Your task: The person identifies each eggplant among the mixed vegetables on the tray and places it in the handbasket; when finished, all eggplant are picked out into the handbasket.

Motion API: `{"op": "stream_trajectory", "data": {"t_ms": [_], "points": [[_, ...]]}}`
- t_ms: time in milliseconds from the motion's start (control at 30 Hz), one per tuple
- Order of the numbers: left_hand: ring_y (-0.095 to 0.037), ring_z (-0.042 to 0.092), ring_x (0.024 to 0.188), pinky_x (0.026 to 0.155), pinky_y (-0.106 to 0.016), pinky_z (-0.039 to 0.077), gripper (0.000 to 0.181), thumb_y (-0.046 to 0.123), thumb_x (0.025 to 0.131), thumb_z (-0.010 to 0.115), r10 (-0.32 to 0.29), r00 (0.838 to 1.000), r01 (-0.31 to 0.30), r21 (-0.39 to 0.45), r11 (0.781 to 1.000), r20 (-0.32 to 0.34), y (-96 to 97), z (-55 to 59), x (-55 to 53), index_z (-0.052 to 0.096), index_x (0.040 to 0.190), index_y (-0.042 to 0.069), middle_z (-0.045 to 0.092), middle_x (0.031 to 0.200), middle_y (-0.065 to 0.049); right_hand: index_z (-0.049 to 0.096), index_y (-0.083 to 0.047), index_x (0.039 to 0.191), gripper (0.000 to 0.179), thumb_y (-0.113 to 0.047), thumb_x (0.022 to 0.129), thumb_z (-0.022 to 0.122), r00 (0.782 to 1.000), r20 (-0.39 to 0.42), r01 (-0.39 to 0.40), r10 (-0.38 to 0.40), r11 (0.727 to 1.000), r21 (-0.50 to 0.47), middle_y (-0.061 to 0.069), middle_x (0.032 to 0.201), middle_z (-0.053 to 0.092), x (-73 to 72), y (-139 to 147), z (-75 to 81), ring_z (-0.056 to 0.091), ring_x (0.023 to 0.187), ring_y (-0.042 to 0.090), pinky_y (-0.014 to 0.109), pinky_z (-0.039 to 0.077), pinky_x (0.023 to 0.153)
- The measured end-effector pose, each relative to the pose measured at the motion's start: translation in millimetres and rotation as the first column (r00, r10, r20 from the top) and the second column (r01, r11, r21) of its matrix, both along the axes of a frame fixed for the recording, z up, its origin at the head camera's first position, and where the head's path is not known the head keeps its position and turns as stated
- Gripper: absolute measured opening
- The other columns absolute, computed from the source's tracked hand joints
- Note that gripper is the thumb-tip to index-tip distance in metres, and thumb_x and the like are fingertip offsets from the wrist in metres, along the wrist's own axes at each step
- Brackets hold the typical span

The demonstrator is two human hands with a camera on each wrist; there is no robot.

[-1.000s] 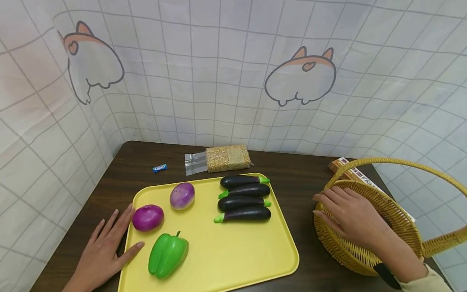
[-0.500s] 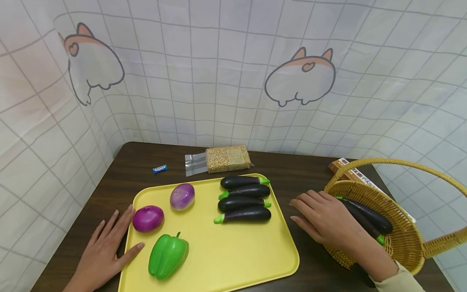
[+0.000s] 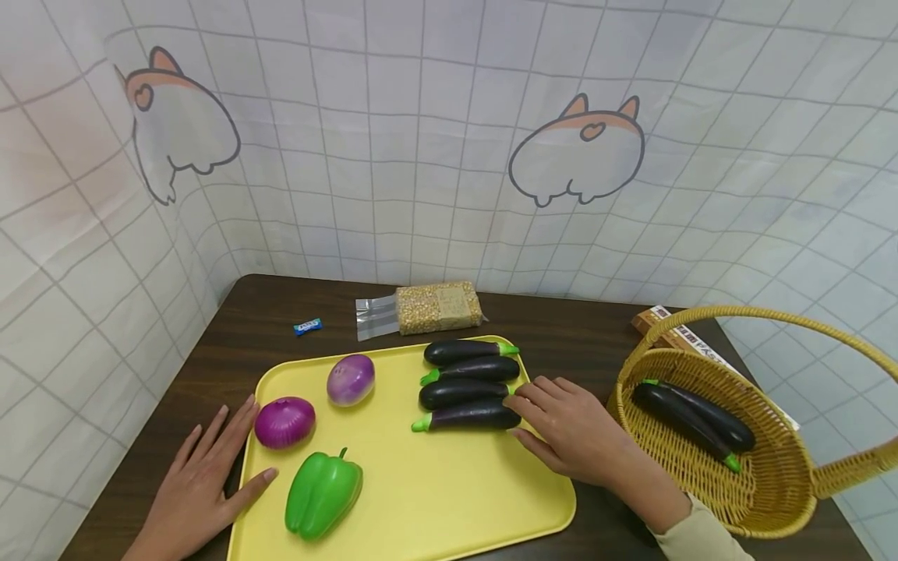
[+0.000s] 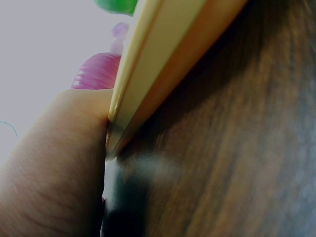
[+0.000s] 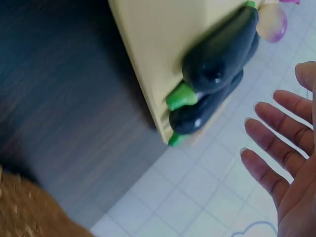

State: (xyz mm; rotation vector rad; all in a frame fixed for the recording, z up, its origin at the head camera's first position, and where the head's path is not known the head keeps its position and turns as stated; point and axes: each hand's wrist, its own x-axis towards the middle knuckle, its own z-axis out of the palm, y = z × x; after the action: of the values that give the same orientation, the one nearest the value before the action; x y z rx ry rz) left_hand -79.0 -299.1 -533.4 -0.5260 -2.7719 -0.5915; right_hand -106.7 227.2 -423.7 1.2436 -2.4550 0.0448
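Observation:
Several dark eggplants (image 3: pixel 471 413) with green stems lie side by side on the right half of a yellow tray (image 3: pixel 449 499). In the head view my right hand (image 3: pixel 575 428) is over the tray's right edge, fingertips by the ends of the nearest eggplants. The right wrist view shows that hand's fingers (image 5: pixel 269 136) loosely extended, holding nothing. My left hand (image 3: pixel 203 475) rests at the tray's left side, fingers spread, thumb over the rim. Close to it are a purple onion (image 3: pixel 284 422) and a green bell pepper (image 3: pixel 324 494). Two eggplants (image 3: pixel 694 425) lie in a wicker basket (image 3: pixel 779 483).
A second, paler purple onion (image 3: pixel 351 379) sits at the tray's back left. Behind the tray lie a bag of yellow grains (image 3: pixel 435 307) and a small blue packet (image 3: pixel 307 326). A long box (image 3: pixel 691 340) lies behind the basket, whose tall handle (image 3: pixel 772 312) arches up.
My right hand has moved left, out from over the basket to the eggplants on the tray. The two eggplants in the basket have come into full view. My left hand stays put.

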Motion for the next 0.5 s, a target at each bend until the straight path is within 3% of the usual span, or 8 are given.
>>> {"op": "stream_trajectory", "data": {"t_ms": [167,500], "points": [[-0.038,0.019,0.158,0.127,-0.052,-0.003,0.098,0.05,0.094,0.076,0.003,1.0,-0.003,-0.001,1.0,0.001,-0.2,0.1,0.2,0.023,0.171,0.021,0.027,0.173,-0.004,0.07,-0.011,0.128,0.038,-0.032,0.097,0.078,0.999,0.052,0.005,-0.005,1.0,0.002,0.003,0.119,0.067,-4.0,-11,-8.7,0.064,0.104,0.022,0.043,0.057,0.085],[-0.037,0.018,0.158,0.127,-0.051,-0.003,0.097,0.05,0.095,0.076,0.001,1.0,-0.001,-0.001,1.0,0.004,0.9,1.5,0.9,0.023,0.171,0.021,0.026,0.173,-0.003,0.068,-0.013,0.134,0.04,-0.033,0.1,0.074,0.997,0.083,0.009,-0.01,1.0,0.017,0.002,0.127,0.063,-12.3,-24,-22.5,0.059,0.111,0.021,0.042,0.055,0.091]]}}
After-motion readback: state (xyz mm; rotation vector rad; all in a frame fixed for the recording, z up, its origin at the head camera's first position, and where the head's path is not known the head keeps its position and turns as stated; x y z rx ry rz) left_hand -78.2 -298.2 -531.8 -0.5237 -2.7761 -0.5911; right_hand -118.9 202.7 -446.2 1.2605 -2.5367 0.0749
